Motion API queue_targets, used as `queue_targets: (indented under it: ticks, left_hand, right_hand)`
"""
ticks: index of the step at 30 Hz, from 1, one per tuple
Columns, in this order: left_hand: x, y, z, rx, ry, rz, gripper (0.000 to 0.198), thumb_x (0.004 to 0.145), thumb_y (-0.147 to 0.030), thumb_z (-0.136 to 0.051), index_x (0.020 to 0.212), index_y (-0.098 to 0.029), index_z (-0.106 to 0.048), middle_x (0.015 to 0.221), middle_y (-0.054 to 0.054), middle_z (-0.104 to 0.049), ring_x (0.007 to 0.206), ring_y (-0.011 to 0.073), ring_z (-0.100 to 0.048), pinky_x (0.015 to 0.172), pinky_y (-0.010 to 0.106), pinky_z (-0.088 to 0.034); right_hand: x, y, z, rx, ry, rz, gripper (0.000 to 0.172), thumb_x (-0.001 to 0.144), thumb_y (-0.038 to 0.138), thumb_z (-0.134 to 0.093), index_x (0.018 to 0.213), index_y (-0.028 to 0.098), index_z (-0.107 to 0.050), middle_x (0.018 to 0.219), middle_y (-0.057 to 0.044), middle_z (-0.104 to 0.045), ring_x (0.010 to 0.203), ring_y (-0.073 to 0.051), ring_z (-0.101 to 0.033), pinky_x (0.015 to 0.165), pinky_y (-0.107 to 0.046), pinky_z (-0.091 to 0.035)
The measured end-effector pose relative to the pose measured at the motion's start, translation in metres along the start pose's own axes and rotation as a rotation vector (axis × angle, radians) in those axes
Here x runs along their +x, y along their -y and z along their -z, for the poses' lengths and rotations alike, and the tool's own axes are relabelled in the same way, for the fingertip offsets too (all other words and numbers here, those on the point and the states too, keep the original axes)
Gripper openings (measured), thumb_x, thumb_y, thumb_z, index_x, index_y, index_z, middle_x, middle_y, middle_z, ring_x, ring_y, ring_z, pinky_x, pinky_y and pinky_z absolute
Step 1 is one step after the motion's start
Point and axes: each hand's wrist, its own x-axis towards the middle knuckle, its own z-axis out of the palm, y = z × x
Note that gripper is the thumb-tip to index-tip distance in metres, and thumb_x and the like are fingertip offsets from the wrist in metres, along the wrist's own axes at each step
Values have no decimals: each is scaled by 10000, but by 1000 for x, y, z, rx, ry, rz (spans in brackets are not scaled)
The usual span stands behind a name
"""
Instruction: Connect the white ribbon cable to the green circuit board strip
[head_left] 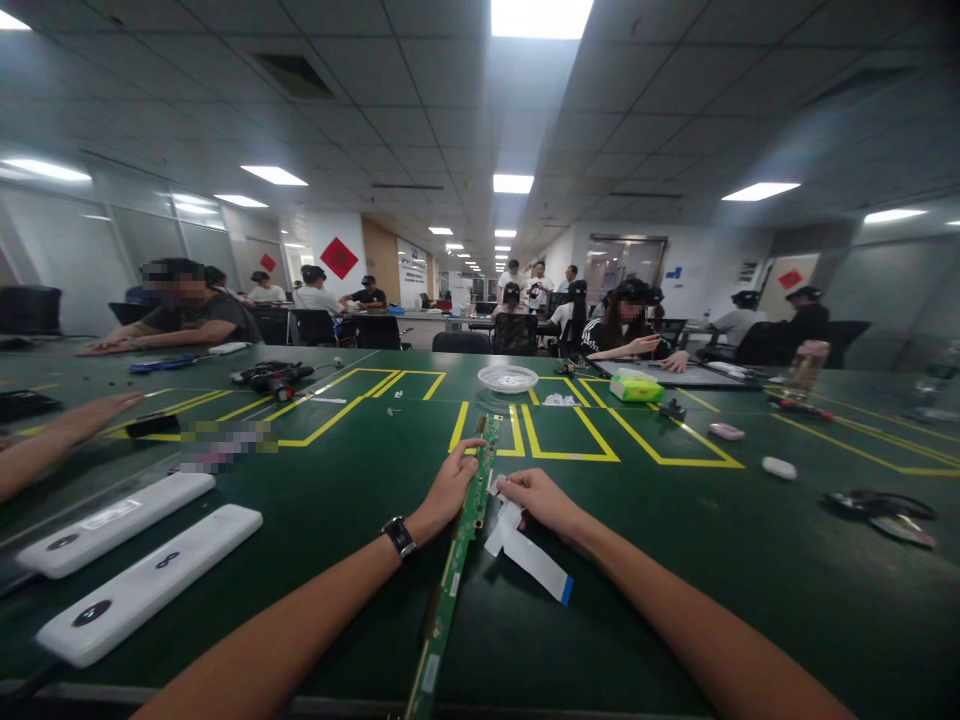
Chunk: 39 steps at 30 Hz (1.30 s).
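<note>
Long, narrow, green circuit board held near its far end in the left hand, slanting from this grip back toward the body, over the near side of the table. Left grip narrow, closed on the board's edge, with one finger reaching onto its face. Just to the right of this grip, flat, white, folded ribbon cable with a blue tip, pinched between thumb and finger of the right hand. Pinch very close to the board's edge; cannot tell about contact between cable and board there (place covered by the fingers). Loose blue-tipped end hanging from the pinch toward the body.

Behind the left grip, on the wrist, black-strapped watch. Under both grips, dark green table marked with yellow tape strips. Straight beyond the grips, round, whitish, shallow dish; beyond and to the right, bright green and white soft packet, then small pink box and white, rounded object. Well to the left of the left grip, two long, white, rounded bars (with black round spots), and past these, forearm of another person. Far beyond the grips, other people seated at tables.
</note>
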Motion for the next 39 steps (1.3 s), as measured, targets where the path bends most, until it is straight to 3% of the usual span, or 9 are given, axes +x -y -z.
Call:
queue_targets:
  ticks: [8,14,17,19,21,23,28,34,39]
  left_hand:
    - [-3,8,-4,17,81,3,517,911,-373,-429,1380,-190,-306,690,-49,-498,558,95,-470,536,197,-380]
    - [-5,10,-5,72,95,44,658,926,-403,-405,1484,-172,-143,733,-29,-565,593,113,-505,601,234,-421]
    - [-4,10,-5,106,117,-16,628,927,-412,-407,1473,-156,-228,1032,65,-638,880,173,-586,834,303,-449]
    - [-3,11,-6,124,137,-85,581,927,-408,-410,1439,-148,-323,1249,102,-568,1128,208,-523,1000,327,-372]
    - [-1,12,-6,130,152,-112,559,927,-411,-408,1415,-142,-370,1340,111,-510,1232,220,-458,1060,332,-319]
    - [-1,12,-6,114,164,-84,570,927,-421,-409,1420,-137,-364,1325,118,-525,1197,227,-491,1022,339,-364]
    - [0,6,-4,-34,180,57,609,902,-446,-476,1430,-171,-349,1117,88,-638,855,186,-612,743,291,-481]
    - [7,5,6,-4,178,179,631,901,-549,-429,1398,-162,-388,1083,99,-623,917,190,-578,723,267,-459]
    - [14,-3,26,243,-19,108,576,893,-509,-450,1357,-171,-419,1097,81,-594,985,194,-538,802,278,-416]
  right_hand:
    - [-1,-4,0,-22,-12,25,410,809,518,-576,652,140,-571,519,38,-510,450,-60,-397,433,-183,-281]
    - [-4,2,0,-89,1,15,411,814,516,-568,636,146,-548,540,30,-522,466,-66,-393,449,-188,-284]
    - [-3,1,1,-134,17,59,435,824,533,-549,634,142,-559,561,20,-544,485,-74,-422,471,-192,-305]
    - [-2,-2,3,-156,26,85,457,821,545,-547,619,136,-570,560,14,-549,488,-78,-430,478,-199,-310]
    - [-1,-5,5,-164,36,112,481,817,562,-547,610,130,-585,556,11,-552,488,-81,-429,484,-203,-315]
    - [-1,-7,7,-158,56,144,500,823,580,-535,632,124,-609,570,8,-562,499,-83,-434,502,-205,-328]
    - [-1,-8,12,-149,60,171,513,818,607,-534,675,125,-634,579,12,-559,512,-86,-436,523,-208,-337]
    - [10,-15,31,-247,-88,91,501,847,592,-472,670,142,-606,559,19,-533,489,-90,-420,492,-204,-303]
    - [10,-20,74,-703,-491,-68,472,913,472,-374,699,145,-638,726,-83,-649,680,-181,-575,592,-260,-358]
